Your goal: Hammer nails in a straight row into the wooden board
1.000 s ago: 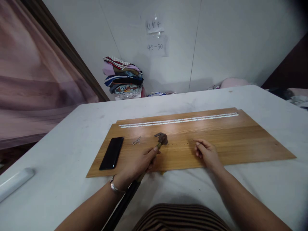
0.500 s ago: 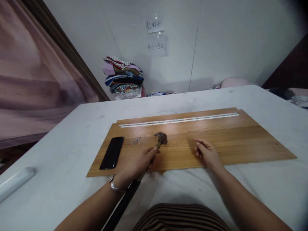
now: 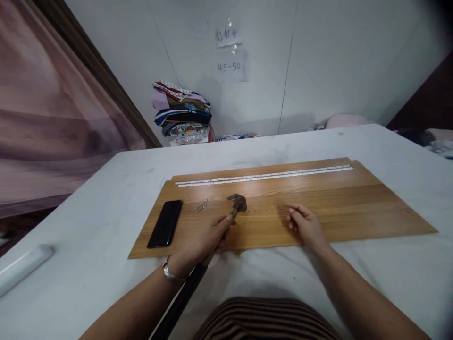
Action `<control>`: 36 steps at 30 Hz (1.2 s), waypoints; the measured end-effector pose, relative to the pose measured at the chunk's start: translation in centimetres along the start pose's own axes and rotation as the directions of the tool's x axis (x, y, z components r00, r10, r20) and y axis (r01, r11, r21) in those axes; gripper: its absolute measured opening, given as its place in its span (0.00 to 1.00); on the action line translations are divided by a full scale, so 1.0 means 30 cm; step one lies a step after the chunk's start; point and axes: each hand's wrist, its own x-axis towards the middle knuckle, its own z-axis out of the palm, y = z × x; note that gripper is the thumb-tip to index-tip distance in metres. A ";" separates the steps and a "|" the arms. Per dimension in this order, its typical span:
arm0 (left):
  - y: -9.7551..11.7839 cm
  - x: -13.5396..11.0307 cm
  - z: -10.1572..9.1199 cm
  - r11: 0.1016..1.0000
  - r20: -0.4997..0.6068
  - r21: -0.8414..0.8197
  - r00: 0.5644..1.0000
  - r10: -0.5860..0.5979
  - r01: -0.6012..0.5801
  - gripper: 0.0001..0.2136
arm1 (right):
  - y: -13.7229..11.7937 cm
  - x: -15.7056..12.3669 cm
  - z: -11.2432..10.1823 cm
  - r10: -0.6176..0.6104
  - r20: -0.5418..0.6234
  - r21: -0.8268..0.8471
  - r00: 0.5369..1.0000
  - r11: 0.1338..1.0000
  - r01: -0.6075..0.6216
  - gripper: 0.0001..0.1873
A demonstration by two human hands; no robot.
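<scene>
Gripping the hammer [image 3: 238,204] high on its handle, just under the head, the person's left hand [image 3: 198,243] is wrapping fully around it while the rusty head is resting on the wooden board [image 3: 354,208] at the hand's one o'clock, at the near end of a row of small nail marks [image 3: 264,211]. The right hand [image 3: 306,226] is lying at three o'clock from the head, fingers loosely curled; whether it is pinching anything cannot be told. A lower hold and fingers clear of the row would likely be serving best, with loose nails [image 3: 201,206] lying at eleven o'clock and a phone [image 3: 164,230] at nine.
</scene>
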 end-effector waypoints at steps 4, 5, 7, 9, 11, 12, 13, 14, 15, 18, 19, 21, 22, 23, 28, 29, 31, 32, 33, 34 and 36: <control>0.004 -0.001 0.000 1.000 -0.031 -0.009 0.999 -0.018 0.018 0.31 | -0.002 0.002 -0.001 0.013 -0.003 0.007 1.000 1.000 -0.013 0.20; 0.006 -0.002 0.001 1.000 -0.028 -0.007 0.999 -0.017 0.017 0.31 | -0.003 0.002 0.000 0.016 -0.006 0.008 1.000 1.000 -0.016 0.20; 0.010 -0.004 0.004 1.000 -0.014 -0.006 1.000 -0.020 0.020 0.32 | -0.004 0.002 0.001 0.021 -0.008 0.011 1.000 1.000 -0.021 0.20; 0.010 -0.004 0.007 1.000 -0.002 -0.011 1.000 -0.023 0.023 0.32 | -0.005 0.002 0.003 0.027 -0.007 0.011 1.000 1.000 -0.027 0.21; 0.006 -0.002 0.008 1.000 -0.004 -0.007 1.000 -0.020 0.020 0.32 | -0.004 0.002 0.004 0.026 -0.005 0.007 1.000 1.000 -0.026 0.21; 0.002 -0.001 0.008 1.000 -0.007 -0.002 1.000 -0.015 0.015 0.32 | -0.003 0.002 0.004 0.023 -0.005 0.004 1.000 1.000 -0.023 0.21; 0.000 0.001 0.007 1.000 -0.009 0.003 1.000 -0.012 0.012 0.32 | -0.002 0.002 0.004 0.021 -0.005 0.000 1.000 1.000 -0.021 0.21; -0.003 0.002 0.006 1.000 -0.010 0.006 1.000 -0.010 0.010 0.31 | -0.001 0.002 0.003 0.018 -0.004 -0.003 1.000 1.000 -0.018 0.21; -0.004 0.003 0.005 1.000 -0.011 0.006 1.000 -0.009 0.009 0.31 | 0.000 0.002 0.002 0.015 -0.002 -0.005 1.000 1.000 -0.015 0.21; -0.002 0.003 0.001 1.000 -0.016 0.001 1.000 -0.009 0.009 0.31 | 0.002 0.002 0.001 0.011 0.004 -0.005 1.000 1.000 -0.011 0.21; 0.000 0.003 0.000 1.000 -0.018 -0.001 1.000 -0.009 0.009 0.31 | 0.002 0.002 0.001 0.010 0.004 -0.004 1.000 1.000 -0.010 0.21; 0.003 0.003 -0.002 1.000 -0.013 -0.014 1.000 -0.007 0.007 0.31 | 0.000 0.001 0.001 0.011 0.002 -0.005 1.000 1.000 -0.011 0.21; 0.004 0.003 -0.002 1.000 -0.008 -0.020 1.000 -0.005 0.005 0.30 | -0.002 0.001 0.002 0.012 0.001 -0.005 1.000 1.000 -0.012 0.21; 0.004 0.004 -0.002 1.000 -0.005 -0.022 1.000 -0.005 0.004 0.30 | -0.004 0.000 0.003 0.013 0.000 -0.006 1.000 1.000 -0.013 0.21; -0.005 0.006 0.003 1.000 -0.009 0.002 1.000 -0.007 0.007 0.31 | -0.008 0.000 0.005 0.016 0.001 -0.007 1.000 1.000 -0.016 0.21; -0.007 0.006 0.005 1.000 -0.013 0.001 1.000 -0.010 0.010 0.31 | -0.007 0.000 0.005 0.015 0.001 -0.009 1.000 1.000 -0.015 0.21; -0.009 0.005 0.006 1.000 -0.014 -0.008 1.000 -0.015 0.014 0.31 | -0.003 0.001 0.004 0.013 0.003 -0.013 1.000 1.000 -0.013 0.21; -0.008 0.005 0.007 1.000 -0.011 -0.016 1.000 -0.014 0.014 0.31 | -0.001 0.001 0.004 0.011 0.003 -0.015 1.000 1.000 -0.011 0.21; -0.007 0.004 0.007 1.000 -0.008 -0.024 1.000 -0.013 0.013 0.31 | 0.001 0.001 0.003 0.008 0.004 -0.016 1.000 1.000 -0.007 0.21; -0.003 0.003 0.006 0.999 -0.007 -0.033 1.000 -0.012 0.012 0.31 | 0.002 0.001 0.003 0.002 0.003 -0.018 1.000 1.000 -0.002 0.21; 0.006 0.001 0.004 0.999 -0.008 -0.048 1.000 -0.014 0.013 0.31 | 0.004 0.000 0.003 -0.010 0.004 -0.022 1.000 1.000 0.010 0.20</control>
